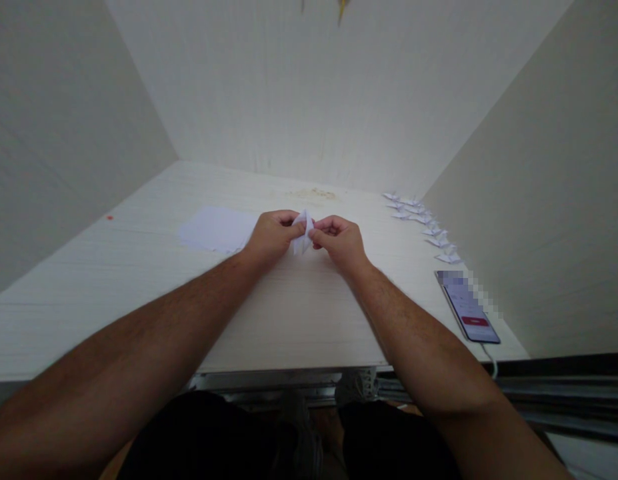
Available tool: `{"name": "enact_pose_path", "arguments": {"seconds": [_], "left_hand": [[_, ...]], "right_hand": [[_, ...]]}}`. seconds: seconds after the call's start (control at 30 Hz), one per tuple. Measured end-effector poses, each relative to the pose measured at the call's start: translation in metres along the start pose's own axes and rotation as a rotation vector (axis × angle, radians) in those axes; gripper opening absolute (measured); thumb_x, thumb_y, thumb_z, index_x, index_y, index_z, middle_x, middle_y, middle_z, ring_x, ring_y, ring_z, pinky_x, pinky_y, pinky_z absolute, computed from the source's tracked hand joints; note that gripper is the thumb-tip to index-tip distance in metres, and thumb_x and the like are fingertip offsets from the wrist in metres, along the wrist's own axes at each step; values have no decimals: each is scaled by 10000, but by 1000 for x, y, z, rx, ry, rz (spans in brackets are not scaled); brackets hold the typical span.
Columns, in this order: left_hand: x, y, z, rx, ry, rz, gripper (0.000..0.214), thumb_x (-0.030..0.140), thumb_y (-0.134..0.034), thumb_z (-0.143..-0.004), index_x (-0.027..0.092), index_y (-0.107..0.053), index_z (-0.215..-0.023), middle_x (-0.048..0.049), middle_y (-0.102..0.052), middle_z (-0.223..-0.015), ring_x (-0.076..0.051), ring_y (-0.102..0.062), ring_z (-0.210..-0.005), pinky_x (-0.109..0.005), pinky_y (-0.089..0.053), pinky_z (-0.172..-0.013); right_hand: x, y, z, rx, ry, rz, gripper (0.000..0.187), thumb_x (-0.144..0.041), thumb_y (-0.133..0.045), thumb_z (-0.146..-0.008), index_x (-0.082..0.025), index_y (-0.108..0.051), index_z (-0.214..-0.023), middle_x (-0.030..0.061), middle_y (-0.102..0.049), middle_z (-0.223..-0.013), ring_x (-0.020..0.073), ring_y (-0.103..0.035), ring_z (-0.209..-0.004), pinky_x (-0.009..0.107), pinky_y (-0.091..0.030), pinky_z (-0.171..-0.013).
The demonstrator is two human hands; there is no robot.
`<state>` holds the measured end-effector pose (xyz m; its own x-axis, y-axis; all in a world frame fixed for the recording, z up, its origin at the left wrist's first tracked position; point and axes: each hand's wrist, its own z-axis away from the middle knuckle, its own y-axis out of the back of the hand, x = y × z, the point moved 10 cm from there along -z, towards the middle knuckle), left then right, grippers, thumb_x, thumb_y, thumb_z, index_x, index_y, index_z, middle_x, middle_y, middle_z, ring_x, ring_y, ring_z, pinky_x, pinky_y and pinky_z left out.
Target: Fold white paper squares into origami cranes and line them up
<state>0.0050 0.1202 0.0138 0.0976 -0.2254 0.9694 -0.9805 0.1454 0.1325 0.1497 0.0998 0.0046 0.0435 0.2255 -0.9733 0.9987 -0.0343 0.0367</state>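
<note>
Between my two hands, just above the middle of the table, is a small piece of folded white paper [303, 241] with a pointed top. My left hand [275, 235] pinches its left side between thumb and fingers. From the other side, my right hand [339, 239] grips the right edge with thumb and forefinger. The fingers cover part of the folds. Left of my left hand, loose white paper sheets [213, 228] lie flat on the table, partly behind that wrist.
Several small folded paper cranes [433, 232] line the table's right side by the wall. Nearer me lies a lit phone [469, 310] with a white cable [490, 360] running over the edge. Walls enclose the white table [293, 320] at left, back and right.
</note>
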Motion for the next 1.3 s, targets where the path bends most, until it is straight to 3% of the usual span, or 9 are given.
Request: {"name": "enact_pose_path", "arguments": {"seconds": [0.27,0.47,0.67,0.83,1.03,1.3], "left_hand": [[-2,-8,1,-58,12,98,252,410,-673,-751,161,-713,-757,-12,-637,-641,-152,-579,-622,-294,-470,-627],[14,3,2,45,-59,-12,162,300,-738,-652,162,-696,-727,-21,-690,-704,-134,-579,-638,-254,-452,-591],[10,-3,-1,-67,-57,-2,158,215,-740,-613,151,-688,-747,-11,-681,-689,-117,-579,-606,-235,-440,-569],[4,-4,0,-85,-22,9,114,222,-713,-623,159,-655,-698,8,-640,-635,-106,-548,-563,-227,-400,-533],[12,5,-2,-9,-81,-12,138,275,-725,-662,163,-672,-722,-4,-658,-669,-108,-547,-586,-239,-417,-565],[16,8,-4,-22,-120,-88,142,263,-738,-664,157,-692,-746,-17,-666,-677,-108,-550,-600,-237,-416,-572]], "right_hand": [[-3,3,1,48,-16,32,193,-309,-777,-684,-197,-636,-753,-12,-657,-650,120,-594,-559,281,-513,-570],[-2,3,1,47,-33,60,179,-304,-768,-660,-199,-639,-727,-23,-655,-614,111,-585,-528,259,-496,-527],[1,2,2,0,-44,68,199,-315,-780,-636,-186,-660,-729,-14,-665,-606,105,-582,-507,245,-480,-494],[0,-2,2,-38,-52,64,209,-318,-790,-638,-182,-661,-731,-16,-665,-602,102,-581,-498,239,-482,-483],[1,-3,2,-48,-82,72,179,-270,-793,-633,-182,-662,-718,-27,-664,-580,92,-577,-476,217,-481,-458],[4,-5,3,-70,-122,58,152,-227,-792,-625,-186,-662,-694,-40,-648,-549,80,-561,-457,194,-473,-439]]}}
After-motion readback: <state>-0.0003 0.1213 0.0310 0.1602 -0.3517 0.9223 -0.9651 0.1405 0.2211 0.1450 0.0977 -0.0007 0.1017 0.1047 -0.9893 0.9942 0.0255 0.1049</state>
